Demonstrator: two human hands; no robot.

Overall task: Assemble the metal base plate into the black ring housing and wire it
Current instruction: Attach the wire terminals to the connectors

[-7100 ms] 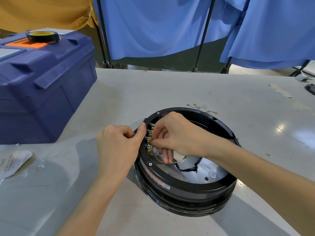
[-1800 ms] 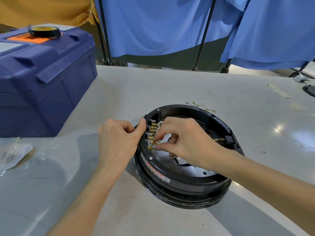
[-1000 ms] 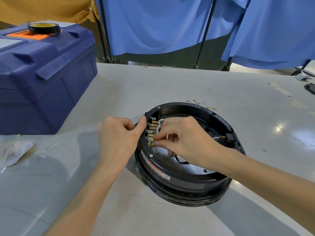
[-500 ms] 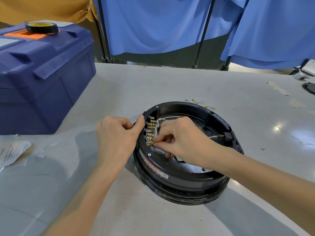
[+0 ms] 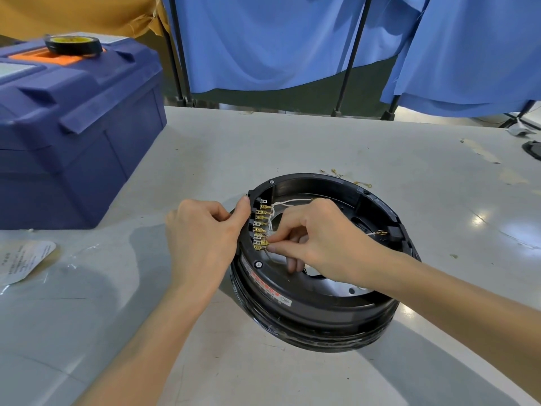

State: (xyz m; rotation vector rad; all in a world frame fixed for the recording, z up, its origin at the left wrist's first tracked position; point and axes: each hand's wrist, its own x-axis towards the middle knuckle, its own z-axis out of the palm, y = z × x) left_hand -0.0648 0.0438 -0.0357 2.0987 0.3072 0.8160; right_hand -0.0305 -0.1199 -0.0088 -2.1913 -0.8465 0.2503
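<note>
Where blue curtains hang, scuffed table (grey), toolbox, black housing.

left hand curled, thumb tip pressed to the ring; right hand pinches a terminal between thumb and forefinger, other 3 fingers pointing down.

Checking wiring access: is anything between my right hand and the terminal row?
Nothing visible. The right hand pinches a brass connector at the near end of the terminal row; the left hand holds the black ring housing.
</note>
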